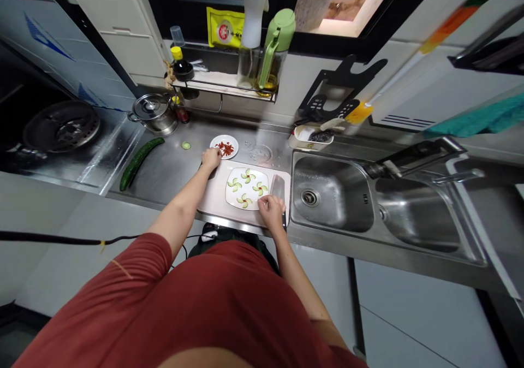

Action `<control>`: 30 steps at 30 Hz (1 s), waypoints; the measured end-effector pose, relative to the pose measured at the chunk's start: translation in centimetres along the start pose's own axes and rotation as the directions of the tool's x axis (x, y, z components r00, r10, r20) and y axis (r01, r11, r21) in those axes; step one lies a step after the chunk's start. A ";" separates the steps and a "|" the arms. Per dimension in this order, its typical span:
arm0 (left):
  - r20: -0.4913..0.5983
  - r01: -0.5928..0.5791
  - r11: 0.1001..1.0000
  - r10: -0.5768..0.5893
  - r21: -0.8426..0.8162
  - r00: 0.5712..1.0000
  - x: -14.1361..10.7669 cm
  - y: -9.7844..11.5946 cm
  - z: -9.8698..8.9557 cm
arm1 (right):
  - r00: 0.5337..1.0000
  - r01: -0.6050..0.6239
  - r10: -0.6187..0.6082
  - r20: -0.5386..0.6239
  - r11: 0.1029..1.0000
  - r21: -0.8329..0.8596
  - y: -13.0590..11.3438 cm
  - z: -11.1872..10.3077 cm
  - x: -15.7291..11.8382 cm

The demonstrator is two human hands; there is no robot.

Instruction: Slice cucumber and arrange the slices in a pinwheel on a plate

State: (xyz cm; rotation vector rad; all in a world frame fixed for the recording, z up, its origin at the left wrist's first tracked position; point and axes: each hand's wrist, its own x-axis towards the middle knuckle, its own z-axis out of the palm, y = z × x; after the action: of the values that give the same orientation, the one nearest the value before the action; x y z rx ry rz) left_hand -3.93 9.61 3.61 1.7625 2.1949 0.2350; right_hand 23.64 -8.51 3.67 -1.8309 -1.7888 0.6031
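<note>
My left hand (212, 159) is closed at the near-left rim of a small white dish (232, 140) of chopped red pieces (225, 149). Its fingertips point down, and whether they grip anything is hidden. A white plate (236, 199) lies on a pale cutting board (213, 196) and bears several pinwheels of cucumber slices (248, 176), with small red bits at their centres. Over this plate's right edge, my right hand (272, 211) has thumb and fingers pinched together; anything between them is too small to make out. Beside it, a knife (278, 187) lies on the board, its handle partly behind the hand.
A whole cucumber (140, 163) and a cut cucumber end (186, 145) lie on the steel counter at left. A lidded pot (153, 112) stands behind them. The double sink (333, 193) is at right. Above the counter, a rack (225, 88) carries bottles.
</note>
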 end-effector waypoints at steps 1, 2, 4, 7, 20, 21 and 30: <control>0.003 -0.013 1.000 0.013 0.001 1.000 0.2 0.2 0.1 | 1.000 -0.003 0.003 -0.001 1.000 0.001 0.0 0.0 0.0; 0.008 -0.027 1.000 0.027 0.002 1.000 0.4 0.5 0.2 | 1.000 -0.005 0.005 -0.002 1.000 0.002 0.0 -0.1 0.0; 0.026 -0.045 0.999 0.045 0.014 0.999 0.9 1.0 0.3 | 1.000 -0.004 0.004 -0.005 1.000 0.000 -0.1 -0.1 0.0; 0.053 -0.054 0.995 0.050 0.089 0.997 1.6 1.6 0.5 | 1.000 -0.007 0.007 -0.002 1.000 -0.019 0.0 -0.2 -0.1; 0.119 -0.018 0.972 -0.010 0.234 0.993 3.7 1.9 1.2 | 0.998 -0.018 0.020 -0.054 1.000 0.024 1.0 0.1 -0.4; 0.121 -0.021 0.972 -0.008 0.234 0.993 3.6 1.9 1.2 | 0.998 -0.016 0.017 -0.055 1.000 0.024 1.0 0.1 -0.4; -0.030 0.061 0.965 -0.071 -0.254 0.997 2.9 1.5 1.4 | 0.999 -0.019 0.020 -0.027 0.999 0.034 1.1 0.2 0.0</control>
State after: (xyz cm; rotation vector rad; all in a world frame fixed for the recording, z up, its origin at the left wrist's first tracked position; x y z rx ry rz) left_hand -2.59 12.70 2.34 1.5560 2.1362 0.5139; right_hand 24.36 -8.48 2.84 -1.8271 -1.7346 0.6088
